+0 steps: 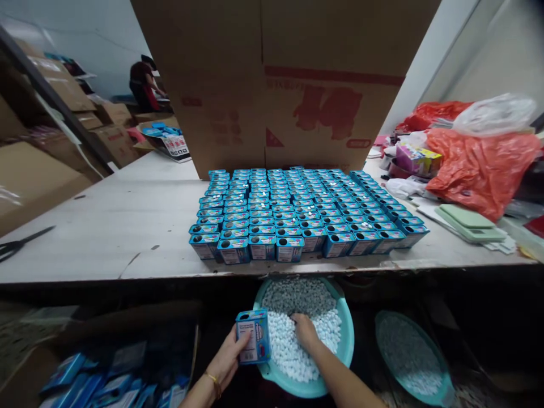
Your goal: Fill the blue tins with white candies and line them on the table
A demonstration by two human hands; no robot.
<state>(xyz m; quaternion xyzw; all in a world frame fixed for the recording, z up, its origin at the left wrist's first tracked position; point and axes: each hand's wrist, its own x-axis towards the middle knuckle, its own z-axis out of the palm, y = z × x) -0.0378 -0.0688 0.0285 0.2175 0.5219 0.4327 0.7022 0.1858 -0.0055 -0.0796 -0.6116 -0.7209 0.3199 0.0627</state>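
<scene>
My left hand (228, 358) grips a blue printed tin box (254, 336) near the left rim of a turquoise basin (347, 340). The box is upright, with a dark round opening in its top. White pellets (297, 362) fill the basin, those at the back lying in the table's shadow. Inside the basin, my right hand (306, 333) reaches into the pellets with its fingers curled. Its fingertips are sunk among them, so what they hold is hidden. Above, rows of similar blue tin boxes (262, 247) stand along the table's front, several with white pellets on their tops.
A tall cardboard panel (272, 124) rises behind the rows on the white table (97, 226). Scissors (25, 242) lie left, a green scale (470, 224) right. Below are a carton of blue boxes (113, 391) and a second basin (446, 385). A person (144, 85) works behind.
</scene>
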